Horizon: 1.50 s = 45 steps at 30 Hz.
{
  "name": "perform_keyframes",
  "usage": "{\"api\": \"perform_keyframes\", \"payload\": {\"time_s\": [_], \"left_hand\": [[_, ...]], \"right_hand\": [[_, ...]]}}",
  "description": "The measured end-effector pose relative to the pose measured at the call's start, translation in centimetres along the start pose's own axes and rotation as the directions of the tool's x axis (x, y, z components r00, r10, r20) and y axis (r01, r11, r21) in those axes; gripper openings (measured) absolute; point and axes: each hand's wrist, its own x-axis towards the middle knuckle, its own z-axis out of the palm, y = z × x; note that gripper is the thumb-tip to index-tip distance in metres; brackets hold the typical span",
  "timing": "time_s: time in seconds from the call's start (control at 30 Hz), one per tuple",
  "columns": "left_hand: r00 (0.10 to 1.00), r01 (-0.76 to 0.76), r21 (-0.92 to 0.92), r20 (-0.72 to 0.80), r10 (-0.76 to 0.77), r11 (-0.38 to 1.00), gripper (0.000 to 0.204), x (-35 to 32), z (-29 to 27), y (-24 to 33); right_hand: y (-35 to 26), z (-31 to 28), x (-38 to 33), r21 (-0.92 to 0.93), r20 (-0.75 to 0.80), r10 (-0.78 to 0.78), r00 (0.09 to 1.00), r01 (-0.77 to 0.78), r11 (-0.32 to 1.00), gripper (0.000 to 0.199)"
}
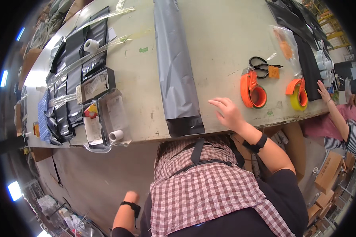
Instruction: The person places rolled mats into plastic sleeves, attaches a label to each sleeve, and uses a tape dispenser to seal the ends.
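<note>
A long grey plastic mailing bag [174, 67] lies lengthwise across the table in front of me, its black flap end [186, 127] at the near edge. Just to the right of it, my right hand [227, 113] hovers by the table edge with fingers stretched out and nothing in them. My left hand [131, 196] hangs low beside my body, below the table; its fingers are hidden. To the right lie an orange tape dispenser [247, 89], black-handled scissors [261, 67] with an orange tag, and a second orange dispenser with yellow tape [298, 94].
Black plastic bags [73, 59] are stacked on the left, with a white roll [91, 46] on top. Nearby stand a black box [95, 85] and a clear bin [110, 114]. Another person's hand [323, 91] rests at the far right. Cardboard boxes [329, 172] stand beyond.
</note>
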Motion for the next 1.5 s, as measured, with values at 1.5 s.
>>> {"api": "perform_keyframes", "payload": {"time_s": [1.5], "left_hand": [[0.629, -0.707, -0.701, -0.682, -0.372, 0.090, 0.043, 15.2, -43.2, 21.4]], "right_hand": [[-1.8, 4.0, 9.9, 0.036, -0.549, 0.267, 0.792, -0.297, 0.954, 0.048]]}}
